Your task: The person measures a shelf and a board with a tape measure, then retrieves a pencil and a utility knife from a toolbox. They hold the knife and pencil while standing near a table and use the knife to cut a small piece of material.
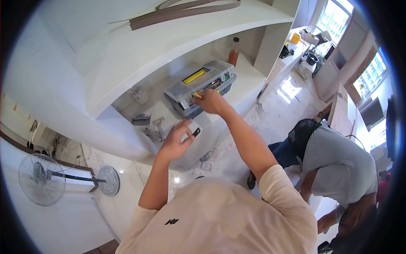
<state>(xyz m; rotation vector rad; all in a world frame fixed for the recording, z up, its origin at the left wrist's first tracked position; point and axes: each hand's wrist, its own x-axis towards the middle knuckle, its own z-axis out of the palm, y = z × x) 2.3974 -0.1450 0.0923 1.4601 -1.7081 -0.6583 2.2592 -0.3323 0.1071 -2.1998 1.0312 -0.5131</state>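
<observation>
Grey toolbox (198,86) lies on the white shelf (249,80), directly under the right hand (210,101), whose fingers pinch a small yellow item (197,96) at the box's tray. Left hand (175,142), fingers loosely curled, holds a small black part (196,132). Metal fittings (154,131) lie just beyond its fingertips.

A grey toolbox (199,86) with a yellow insert was set on a white shelf (245,82); an amber-brown bottle (233,53) with a black cap was seen behind it.
</observation>
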